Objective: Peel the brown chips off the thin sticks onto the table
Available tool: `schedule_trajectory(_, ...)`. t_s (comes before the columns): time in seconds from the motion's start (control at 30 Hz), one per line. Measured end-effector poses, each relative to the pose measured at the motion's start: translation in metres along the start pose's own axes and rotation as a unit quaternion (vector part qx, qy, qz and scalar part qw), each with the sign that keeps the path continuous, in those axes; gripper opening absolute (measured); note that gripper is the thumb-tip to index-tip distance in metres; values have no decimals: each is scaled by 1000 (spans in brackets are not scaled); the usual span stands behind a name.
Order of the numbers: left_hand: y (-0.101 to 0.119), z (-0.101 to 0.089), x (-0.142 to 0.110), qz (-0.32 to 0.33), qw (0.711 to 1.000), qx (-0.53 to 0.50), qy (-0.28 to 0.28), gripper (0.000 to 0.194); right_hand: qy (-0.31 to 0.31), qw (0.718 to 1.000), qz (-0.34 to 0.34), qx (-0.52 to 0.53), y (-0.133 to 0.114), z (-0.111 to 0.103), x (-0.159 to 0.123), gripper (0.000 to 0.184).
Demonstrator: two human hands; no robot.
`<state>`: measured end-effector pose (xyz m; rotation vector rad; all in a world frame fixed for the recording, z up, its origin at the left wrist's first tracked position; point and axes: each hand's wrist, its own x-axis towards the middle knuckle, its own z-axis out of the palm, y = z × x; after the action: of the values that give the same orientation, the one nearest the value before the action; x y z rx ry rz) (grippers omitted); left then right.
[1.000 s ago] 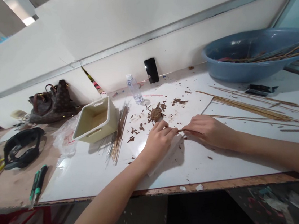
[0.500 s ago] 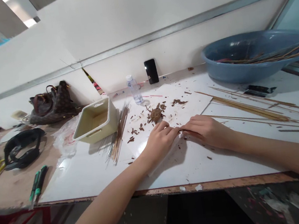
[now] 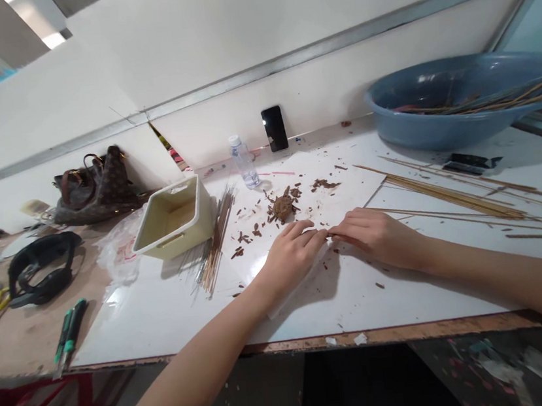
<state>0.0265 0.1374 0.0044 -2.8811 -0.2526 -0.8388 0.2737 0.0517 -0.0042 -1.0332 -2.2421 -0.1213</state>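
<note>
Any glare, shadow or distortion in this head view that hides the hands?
Head view: wide-angle distortion slants the metal wall rail; glare whitens the white board beside the left hand, which casts a shadow; the right hand looks sharp, unhidden.

**White partition wall, white-topped workbench**
Metal rail [image 3: 330,39] across wall [image 3: 306,7], glass panel [image 3: 530,20] far right, ceiling light [image 3: 45,30] top left, dark floor [image 3: 255,396] below bench [image 3: 392,306].

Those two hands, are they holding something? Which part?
The left hand and right hand seem to pinch a thin brown wooden stick with their fingertips; which part is hidden.
</note>
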Motion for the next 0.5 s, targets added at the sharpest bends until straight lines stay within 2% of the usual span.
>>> schedule_trajectory(0.17, 0, -4, 1, -14, 1000, -2, -8, 30, 12, 1000, 13, -19, 1, -1, 2, 28)
schedule_trajectory(0.3, 1, -4, 3, -25, 1000, 4, 0, 27, 7, 1000, 12, -15, 3, 0, 0, 21)
schedule_trajectory(0.5, 2, -2, 6, -17, 999, 8, -28, 21, 3, 1000, 1, -8, 1, 3, -1, 21)
